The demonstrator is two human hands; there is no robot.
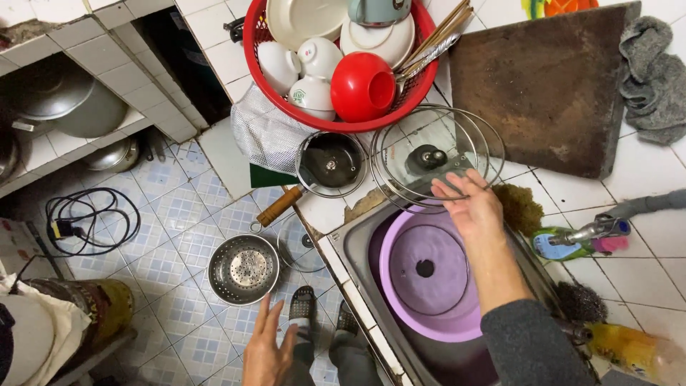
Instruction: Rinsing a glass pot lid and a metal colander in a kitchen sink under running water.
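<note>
The right hand (468, 207) rests open-fingered on the rim of a glass lid (429, 159) lying on the worktop (564, 193) beside the sink (357, 250). It looks fragile, slippery, best held by its knob. The left hand (268, 350) hangs open, empty.

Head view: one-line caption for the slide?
Right hand rests on stacked glass lids above a purple basin in the sink; left hand hangs open over the tiled floor.

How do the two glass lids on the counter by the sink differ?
The large glass lid is wider than the small glass lid. The right hand touches the large one; the small one lies untouched on a wooden-handled pan. Both have dark knobs and metal rims.
</note>
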